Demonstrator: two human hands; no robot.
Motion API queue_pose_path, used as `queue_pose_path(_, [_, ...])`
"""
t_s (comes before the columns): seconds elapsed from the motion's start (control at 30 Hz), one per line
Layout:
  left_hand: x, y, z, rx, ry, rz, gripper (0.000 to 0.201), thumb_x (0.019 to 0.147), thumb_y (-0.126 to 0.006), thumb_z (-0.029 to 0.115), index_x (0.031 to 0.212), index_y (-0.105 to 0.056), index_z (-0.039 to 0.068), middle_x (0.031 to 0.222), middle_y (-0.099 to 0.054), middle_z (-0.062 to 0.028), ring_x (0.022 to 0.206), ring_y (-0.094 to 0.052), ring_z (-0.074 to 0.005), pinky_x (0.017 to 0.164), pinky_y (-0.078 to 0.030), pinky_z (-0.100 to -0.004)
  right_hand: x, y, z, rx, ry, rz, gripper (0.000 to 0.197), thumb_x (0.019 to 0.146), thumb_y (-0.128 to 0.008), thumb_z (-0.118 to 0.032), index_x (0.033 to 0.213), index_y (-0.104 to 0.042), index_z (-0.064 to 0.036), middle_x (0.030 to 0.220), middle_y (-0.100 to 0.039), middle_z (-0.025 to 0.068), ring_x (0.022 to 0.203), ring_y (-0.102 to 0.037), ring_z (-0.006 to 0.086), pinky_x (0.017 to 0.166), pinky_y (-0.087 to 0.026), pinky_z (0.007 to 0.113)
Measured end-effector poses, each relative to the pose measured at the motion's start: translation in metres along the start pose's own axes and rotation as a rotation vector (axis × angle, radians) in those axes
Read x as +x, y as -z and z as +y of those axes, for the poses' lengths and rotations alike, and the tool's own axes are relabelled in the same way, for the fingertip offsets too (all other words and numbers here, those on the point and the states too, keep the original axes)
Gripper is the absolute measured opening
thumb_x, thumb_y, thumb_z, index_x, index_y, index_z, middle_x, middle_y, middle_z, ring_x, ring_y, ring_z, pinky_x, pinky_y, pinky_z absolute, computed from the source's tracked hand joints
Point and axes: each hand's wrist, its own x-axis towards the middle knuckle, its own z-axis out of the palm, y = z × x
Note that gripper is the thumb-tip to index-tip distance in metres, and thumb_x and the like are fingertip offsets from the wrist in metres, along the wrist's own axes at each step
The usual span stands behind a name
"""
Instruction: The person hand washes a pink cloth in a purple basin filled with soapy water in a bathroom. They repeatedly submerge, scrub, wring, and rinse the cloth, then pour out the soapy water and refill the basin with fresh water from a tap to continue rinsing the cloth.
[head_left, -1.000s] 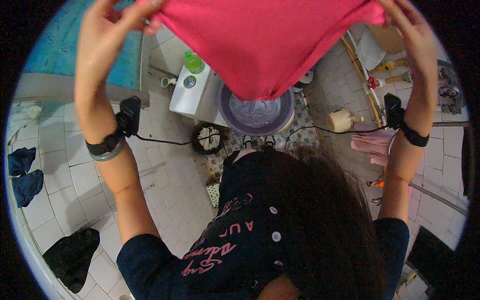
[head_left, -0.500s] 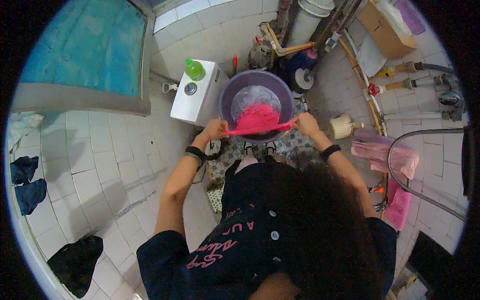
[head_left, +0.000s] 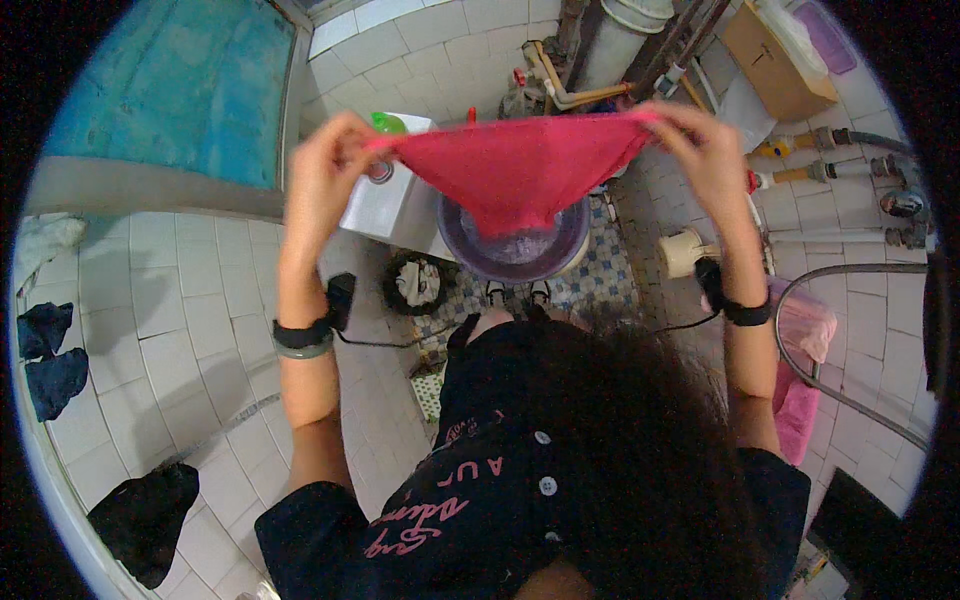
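Note:
A wet-looking pair of pink underpants point(head_left: 520, 165) is stretched wide between my two hands, tapering downward in the middle. My left hand point(head_left: 335, 160) pinches one end of the waistband, and my right hand point(head_left: 695, 140) pinches the other. Below the cloth stands a purple basin point(head_left: 515, 268) with sudsy water in it; the raised cloth hides its far part. Black bands circle both of my wrists.
Left of the basin, a white cistern-like box point(head_left: 385, 205) carries a green bottle point(head_left: 388, 123), partly hidden by the cloth. A dark-lined bin point(head_left: 418, 282) stands near my feet. Pipes point(head_left: 590, 97) run behind; a cream dipper point(head_left: 683, 252) and pink towels point(head_left: 797, 410) hang right.
Both hands have risen from the basin's near rim, lifting the pink underpants up and spreading them wider. The cloth now hangs above the basin, covering its far side from view.

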Motion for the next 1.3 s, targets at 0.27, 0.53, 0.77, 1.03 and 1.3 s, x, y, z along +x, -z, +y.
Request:
queue_pose_path(0.27, [-0.002, 0.055, 0.098, -0.056, -0.221, 0.128, 0.009, 0.094, -0.065, 0.001, 0.102, -0.062, -0.002, 0.092, -0.069, -0.0080, 0.086, -0.072, -0.0146, 0.069, -0.056, -0.0230, 0.027, 0.073, -0.066, 0.028, 0.003, 0.145, 0.020, 0.096, -0.066, -0.012, 0.113, -0.074, -0.0045, 0.096, -0.074, 0.0022, 0.076, -0.063, 0.0047, 0.059, -0.041, 0.018])
queue_pose_path(0.53, [-0.003, -0.033, -0.072, -0.241, 0.107, -0.199, 0.024, 0.092, -0.067, 0.004, 0.116, -0.065, 0.001, 0.094, -0.075, -0.0095, 0.083, -0.073, -0.0150, 0.070, -0.059, -0.0264, -0.028, -0.046, 0.035, 0.265, -0.317, -0.198, 0.020, 0.094, -0.069, -0.016, 0.108, -0.074, -0.0028, 0.078, -0.073, 0.0052, 0.062, -0.067, 0.0084, 0.056, -0.054, 0.025])
queue_pose_path(0.77, [-0.066, -0.173, -0.253, -0.077, 0.419, -0.349, 0.017, 0.087, -0.067, 0.005, 0.102, -0.075, 0.004, 0.084, -0.074, -0.0043, 0.073, -0.067, -0.0106, 0.067, -0.054, -0.0285, -0.125, -0.207, 0.147, -0.038, -0.415, -0.381, 0.014, 0.085, -0.075, -0.021, 0.096, -0.080, -0.0138, 0.085, -0.074, 0.0140, 0.074, -0.071, 0.0301, 0.072, -0.056, 0.040])
queue_pose_path(1.03, [-0.025, -0.090, -0.141, -0.077, 0.183, -0.109, 0.018, 0.091, -0.068, 0.010, 0.107, -0.075, 0.004, 0.090, -0.076, -0.0059, 0.080, -0.071, -0.0129, 0.071, -0.057, -0.0272, -0.056, -0.101, 0.087, 0.133, -0.339, -0.207, 0.016, 0.089, -0.071, -0.016, 0.101, -0.078, -0.0070, 0.086, -0.075, 0.0118, 0.076, -0.072, 0.0184, 0.070, -0.055, 0.031])
queue_pose_path(1.3, [-0.005, 0.020, 0.058, -0.128, -0.245, 0.342, 0.014, 0.092, -0.069, 0.006, 0.104, -0.075, 0.001, 0.095, -0.074, -0.0054, 0.082, -0.068, -0.0114, 0.070, -0.056, -0.0245, 0.022, 0.040, -0.044, 0.072, 0.055, 0.217, 0.018, 0.092, -0.070, -0.010, 0.107, -0.075, -0.0003, 0.099, -0.076, 0.0065, 0.089, -0.069, 0.0109, 0.083, -0.055, 0.026])
